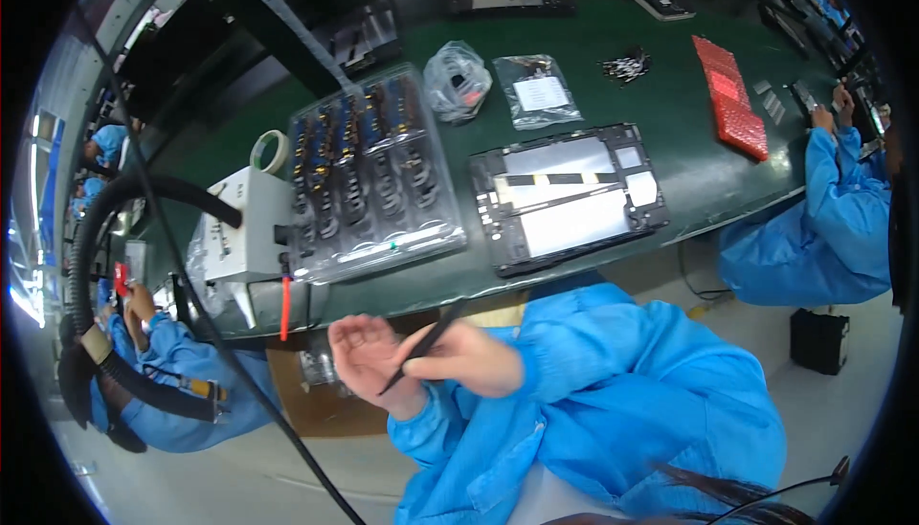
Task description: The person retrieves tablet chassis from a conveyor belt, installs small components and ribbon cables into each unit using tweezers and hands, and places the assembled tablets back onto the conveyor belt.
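My left hand (362,355) is held palm up with its fingers apart, just off the front edge of the bench. Close beside it, my right hand (471,360) grips slim black tweezers (436,334). Their pointed end slants down to the left, over the left palm and wrist. Whether the tip touches the skin, I cannot tell. On the bench beyond my hands lies an opened tablet housing (565,195) with bright metal plates. Left of it, a clear plastic tray (378,257) holds rows of small dark parts with gold contacts.
A white box-shaped device (251,223) with a black hose stands by the tray, near a tape roll (269,152). Behind are plastic bags (538,92), a small pile of parts (627,66) and red bubble wrap (729,99). Co-workers in blue sit on both sides.
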A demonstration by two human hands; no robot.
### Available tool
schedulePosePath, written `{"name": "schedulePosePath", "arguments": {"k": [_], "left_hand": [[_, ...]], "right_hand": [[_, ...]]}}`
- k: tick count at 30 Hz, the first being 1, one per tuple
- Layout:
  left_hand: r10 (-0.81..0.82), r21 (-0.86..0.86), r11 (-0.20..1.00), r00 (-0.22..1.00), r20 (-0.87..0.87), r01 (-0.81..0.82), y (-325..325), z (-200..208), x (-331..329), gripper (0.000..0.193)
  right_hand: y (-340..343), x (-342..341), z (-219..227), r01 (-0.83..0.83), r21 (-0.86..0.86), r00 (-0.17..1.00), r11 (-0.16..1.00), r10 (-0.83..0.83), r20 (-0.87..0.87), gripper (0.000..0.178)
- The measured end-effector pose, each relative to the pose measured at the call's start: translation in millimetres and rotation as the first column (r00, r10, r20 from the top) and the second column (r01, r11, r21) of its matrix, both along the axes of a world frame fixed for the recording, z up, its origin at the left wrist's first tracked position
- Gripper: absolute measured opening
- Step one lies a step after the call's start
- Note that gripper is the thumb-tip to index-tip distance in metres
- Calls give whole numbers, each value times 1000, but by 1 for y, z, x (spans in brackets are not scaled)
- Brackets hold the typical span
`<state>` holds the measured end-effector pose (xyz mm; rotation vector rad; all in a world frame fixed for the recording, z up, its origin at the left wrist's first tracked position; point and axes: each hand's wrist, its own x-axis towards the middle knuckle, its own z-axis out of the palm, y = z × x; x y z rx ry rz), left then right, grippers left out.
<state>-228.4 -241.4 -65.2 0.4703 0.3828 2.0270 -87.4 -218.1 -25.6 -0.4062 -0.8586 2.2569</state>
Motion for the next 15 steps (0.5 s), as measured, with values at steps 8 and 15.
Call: {"name": "schedulePosePath", "arguments": {"k": [8, 15], "left_hand": [[163, 84, 984, 982, -90, -156, -87, -38, -143, 41], [471, -42, 879, 878, -82, -475, -96, -29, -150, 42]], "right_hand": [[-38, -180, -23, -167, -163, 963, 972, 126, -237, 9], [-70, -234, -17, -301, -467, 944, 831, 192, -268, 7]]}}
